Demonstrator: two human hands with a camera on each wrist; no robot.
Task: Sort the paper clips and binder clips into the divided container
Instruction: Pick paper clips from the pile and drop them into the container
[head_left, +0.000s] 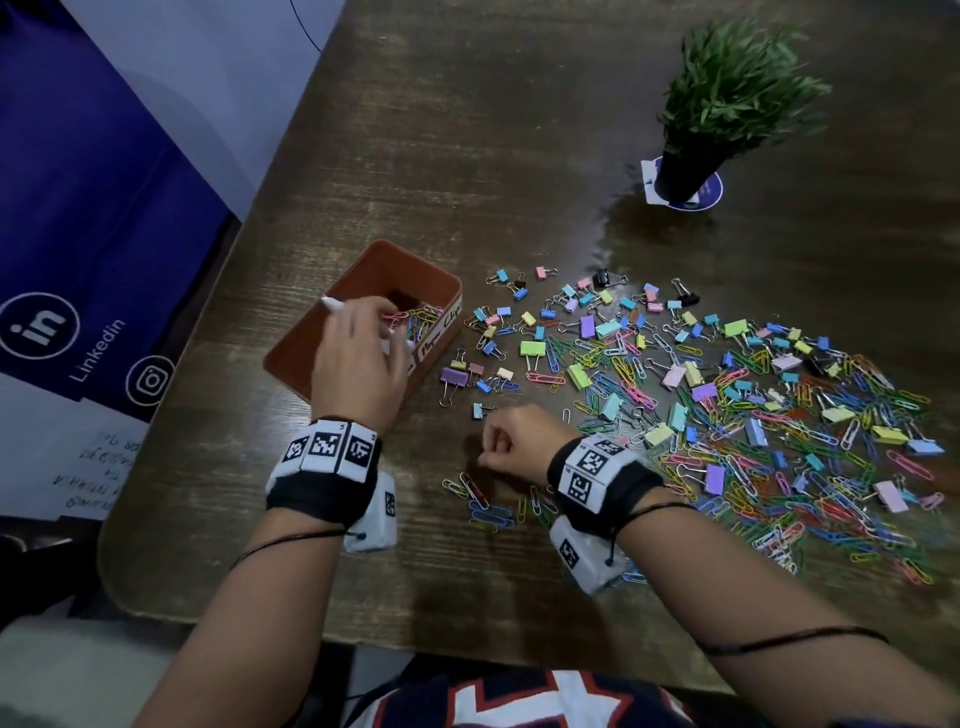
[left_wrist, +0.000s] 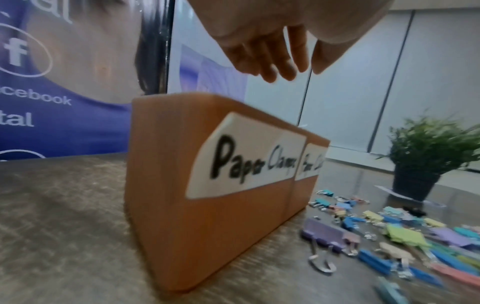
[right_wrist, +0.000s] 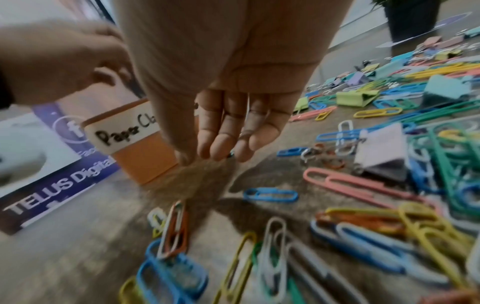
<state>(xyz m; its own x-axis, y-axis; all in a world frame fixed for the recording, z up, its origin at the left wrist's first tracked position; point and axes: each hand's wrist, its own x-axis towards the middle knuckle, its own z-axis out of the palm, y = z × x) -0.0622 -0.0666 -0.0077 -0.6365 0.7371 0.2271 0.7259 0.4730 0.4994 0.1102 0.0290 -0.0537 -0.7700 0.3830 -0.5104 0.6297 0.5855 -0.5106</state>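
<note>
A brown divided container (head_left: 291, 358) stands at the table's left, with labels "Paper Clamps" (left_wrist: 246, 160) and "Paper Cl…" (left_wrist: 310, 162) on its side. Coloured paper clips (head_left: 421, 317) lie in its far compartment. My left hand (head_left: 374, 322) hovers over the container with straight fingers (left_wrist: 280, 72) pointing down and nothing in them. My right hand (head_left: 493, 447) is low over the table, fingers curled against the thumb (right_wrist: 215, 152). A thin white clip wire shows between its fingers. A small group of paper clips (head_left: 488, 506) lies just below it.
A wide spread of mixed paper clips and pastel binder clips (head_left: 727, 405) covers the table's right half. A purple binder clip (head_left: 453, 375) lies beside the container. A potted plant (head_left: 727, 104) stands at the back right. A blue banner (head_left: 78, 208) hangs past the table's left edge.
</note>
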